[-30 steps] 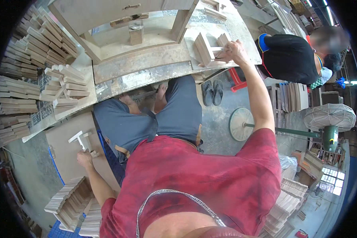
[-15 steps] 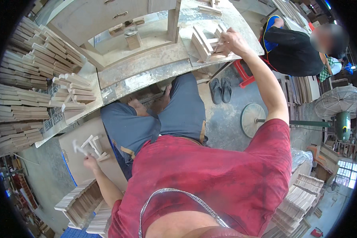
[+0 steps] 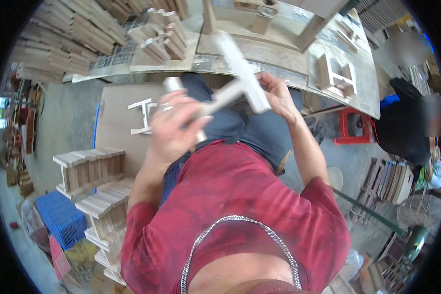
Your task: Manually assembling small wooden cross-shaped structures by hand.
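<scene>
From the head view, we see the worn, paint-flecked wooden bench [image 3: 279, 72] run its front edge across just beyond our hands, ending at a corner on the right. Over our dark grey trousers, we have the pale H-shaped wooden frame [image 3: 247, 81] raised off the bench, one bar tilted so that its blurred far end overlaps the bench edge in the picture. Our left hand's grip [image 3: 174, 127] is closed around the frame's near side; our right hand [image 3: 279, 95] has curled fingers at the other bar, and we cannot tell whether they clasp it. To the left we have side room over a flat tan board [image 3: 117, 110], where a second, smaller-looking H-shaped wooden frame [image 3: 144, 116] lies; nearer us, stacked pale wooden frames [image 3: 95, 169] and a blue plastic crate [image 3: 61, 218] bound that room. Bundled wooden sticks [image 3: 159, 36] crowd the bench's left, and a pale wooden assembly [image 3: 338, 81] sits near its right corner. Below that corner, a red plastic stool [image 3: 344, 132] and a black-shirted co-worker [image 3: 402, 130] stand in the way.
</scene>
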The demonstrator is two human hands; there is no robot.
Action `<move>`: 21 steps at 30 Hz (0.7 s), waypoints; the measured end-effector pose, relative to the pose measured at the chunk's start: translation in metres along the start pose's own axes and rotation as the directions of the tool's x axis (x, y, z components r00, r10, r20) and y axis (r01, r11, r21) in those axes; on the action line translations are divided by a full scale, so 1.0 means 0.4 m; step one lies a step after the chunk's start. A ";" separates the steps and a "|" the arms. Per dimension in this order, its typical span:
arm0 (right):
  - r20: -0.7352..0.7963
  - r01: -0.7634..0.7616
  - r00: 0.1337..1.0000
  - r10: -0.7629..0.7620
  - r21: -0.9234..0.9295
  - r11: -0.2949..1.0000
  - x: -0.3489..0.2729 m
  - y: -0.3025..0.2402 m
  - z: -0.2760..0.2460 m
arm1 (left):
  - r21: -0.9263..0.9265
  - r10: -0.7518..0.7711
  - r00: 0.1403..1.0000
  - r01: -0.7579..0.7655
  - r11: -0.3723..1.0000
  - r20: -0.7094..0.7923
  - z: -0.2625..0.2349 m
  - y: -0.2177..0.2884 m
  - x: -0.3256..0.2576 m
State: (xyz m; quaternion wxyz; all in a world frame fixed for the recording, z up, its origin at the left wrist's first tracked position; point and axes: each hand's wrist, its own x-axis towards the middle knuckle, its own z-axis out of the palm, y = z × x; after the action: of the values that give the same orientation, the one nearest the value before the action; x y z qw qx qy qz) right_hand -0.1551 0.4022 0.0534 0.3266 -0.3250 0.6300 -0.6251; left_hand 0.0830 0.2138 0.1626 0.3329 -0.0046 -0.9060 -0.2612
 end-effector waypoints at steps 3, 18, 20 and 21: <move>0.011 -0.014 1.000 0.014 -0.005 1.000 -0.034 -0.042 0.063 | -0.164 0.011 0.998 -0.002 0.987 0.056 0.085 -0.037 0.012; -0.040 -0.103 0.993 0.111 0.163 0.981 -0.036 -0.044 0.035 | -0.438 -0.313 0.628 0.746 0.501 0.712 0.220 -0.183 0.117; -0.050 -0.105 0.992 0.114 0.158 0.982 -0.024 -0.044 0.033 | -0.490 -0.266 0.633 0.749 0.446 0.727 0.234 -0.213 0.124; -0.051 -0.095 0.993 0.107 0.198 0.976 -0.011 -0.038 0.029 | -0.513 -0.278 0.650 0.743 0.431 0.708 0.245 -0.217 0.131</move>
State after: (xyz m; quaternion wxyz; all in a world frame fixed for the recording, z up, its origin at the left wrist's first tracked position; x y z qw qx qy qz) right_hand -0.1431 0.3991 0.0685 0.3685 -0.2396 0.5911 -0.6762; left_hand -0.0324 0.1770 0.0907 -0.0647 0.0714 -0.7059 -0.7018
